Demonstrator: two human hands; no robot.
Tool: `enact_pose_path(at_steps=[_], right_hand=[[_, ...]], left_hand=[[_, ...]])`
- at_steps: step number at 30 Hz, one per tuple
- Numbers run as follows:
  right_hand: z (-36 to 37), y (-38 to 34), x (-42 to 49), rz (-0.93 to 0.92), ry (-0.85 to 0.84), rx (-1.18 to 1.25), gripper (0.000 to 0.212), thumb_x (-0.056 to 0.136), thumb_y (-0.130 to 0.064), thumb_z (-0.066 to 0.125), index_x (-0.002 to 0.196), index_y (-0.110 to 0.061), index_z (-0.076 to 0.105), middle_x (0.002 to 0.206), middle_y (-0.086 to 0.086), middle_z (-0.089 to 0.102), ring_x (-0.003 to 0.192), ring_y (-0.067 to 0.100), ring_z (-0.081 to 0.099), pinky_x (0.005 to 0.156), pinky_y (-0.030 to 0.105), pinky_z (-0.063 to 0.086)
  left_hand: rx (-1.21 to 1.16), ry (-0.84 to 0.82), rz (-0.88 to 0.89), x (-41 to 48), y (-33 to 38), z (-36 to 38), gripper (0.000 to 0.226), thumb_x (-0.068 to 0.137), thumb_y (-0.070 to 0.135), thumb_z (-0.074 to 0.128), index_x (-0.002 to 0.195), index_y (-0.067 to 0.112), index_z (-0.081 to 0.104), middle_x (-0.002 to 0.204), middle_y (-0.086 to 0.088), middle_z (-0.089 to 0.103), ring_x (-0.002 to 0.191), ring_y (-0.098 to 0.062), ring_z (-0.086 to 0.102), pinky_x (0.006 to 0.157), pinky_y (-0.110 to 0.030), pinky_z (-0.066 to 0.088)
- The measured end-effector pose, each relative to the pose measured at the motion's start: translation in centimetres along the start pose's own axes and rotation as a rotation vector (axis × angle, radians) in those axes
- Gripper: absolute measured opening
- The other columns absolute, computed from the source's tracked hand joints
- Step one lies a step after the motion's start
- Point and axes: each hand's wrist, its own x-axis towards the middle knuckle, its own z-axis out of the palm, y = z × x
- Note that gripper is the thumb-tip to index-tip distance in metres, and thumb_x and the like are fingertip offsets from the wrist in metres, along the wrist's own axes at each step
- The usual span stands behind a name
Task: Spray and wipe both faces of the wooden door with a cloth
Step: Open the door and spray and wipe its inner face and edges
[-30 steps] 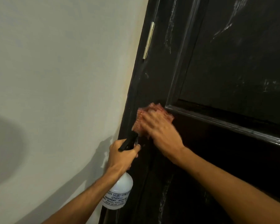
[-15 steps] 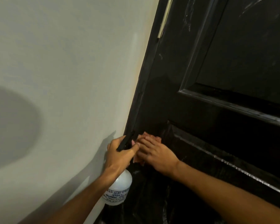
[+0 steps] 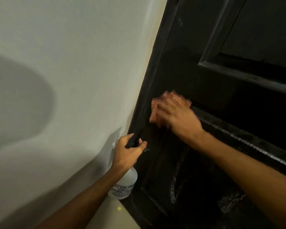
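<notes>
Head view: the only view you have; it looks down along the door's left edge.
Step in hand: you are wiping, as I judge it. This face is sprayed, and its other face is out of sight.
Door: the dark, glossy, panelled wooden door (image 3: 185, 66) has raised mouldings framing recessed panels. It looks hard and slick.
Cloth: the reddish, coarse-woven cloth (image 3: 154, 107) lies flat on the door's left upright, near the left edge and level with the cross rail between the panels.
Right hand: your right hand (image 3: 177, 116) presses the cloth to the wood with its fingers laid flat. It is blurred, so finer detail is lost.
Left hand: your left hand (image 3: 128, 154) is wrapped round the neck of the bottle, just beside the door's left edge.
Spray bottle: the translucent white plastic spray bottle (image 3: 126, 184) has a black trigger head and a printed label. It is round, smooth and hangs below your fist.
Wet streaks: pale foamy trails (image 3: 175, 187) run down the lower panel.
Wall: the matt off-white plaster wall (image 3: 64, 71) meets the door's left edge.
Next move: carry the cloth down into the streaked lower panel, and work the moulding grooves, where liquid likely collects.
</notes>
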Motion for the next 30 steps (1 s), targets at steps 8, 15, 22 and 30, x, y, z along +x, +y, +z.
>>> enact_pose_path(at_steps=[8, 15, 22, 30], right_hand=[[4.7, -10.8, -2.6, -0.313, -0.346, 0.064, 0.060, 0.102, -0.020, 0.040, 0.160, -0.018, 0.027, 0.170, 0.013, 0.009, 0.157, 0.032, -0.002, 0.114, 0.045, -0.025], [4.3, -5.1, 4.9, -0.003, -0.040, 0.001, 0.060, 0.092, -0.021, 0.045, 0.152, -0.023, 0.045, 0.167, 0.013, 0.025, 0.156, 0.034, 0.013, 0.127, 0.054, 0.003], [8.0, -14.2, -0.3, -0.301, -0.337, 0.096, 0.056, 0.104, -0.021, 0.040, 0.158, -0.013, 0.030, 0.169, 0.014, 0.017, 0.157, 0.032, 0.004, 0.119, 0.047, -0.018], [10.0, -18.1, -4.8, -0.410, -0.440, 0.065, 0.063, 0.099, -0.023, 0.037, 0.160, -0.013, 0.025, 0.169, 0.016, 0.008, 0.157, 0.035, -0.002, 0.118, 0.050, -0.020]], left_hand=[[0.031, 0.056, -0.010, -2.1, -7.1, -0.1, 0.019, 0.088, 0.004, 0.080, 0.077, 0.012, 0.068, 0.064, -0.001, 0.066, 0.060, -0.007, 0.066, 0.059, -0.017, 0.052], [0.066, 0.112, -0.005, -0.7, -10.8, -0.1, 0.033, 0.085, 0.012, 0.084, 0.063, 0.022, 0.061, 0.056, 0.009, 0.062, 0.058, -0.014, 0.063, 0.062, -0.027, 0.051], [0.116, 0.097, -0.060, -1.9, -12.9, 0.7, 0.032, 0.082, 0.018, 0.086, 0.062, 0.024, 0.061, 0.056, 0.012, 0.063, 0.056, -0.008, 0.062, 0.062, -0.028, 0.052], [0.039, 0.101, -0.241, -4.3, -16.9, 1.1, 0.026, 0.087, 0.017, 0.084, 0.068, 0.026, 0.068, 0.057, 0.012, 0.066, 0.053, -0.001, 0.061, 0.061, -0.028, 0.049]])
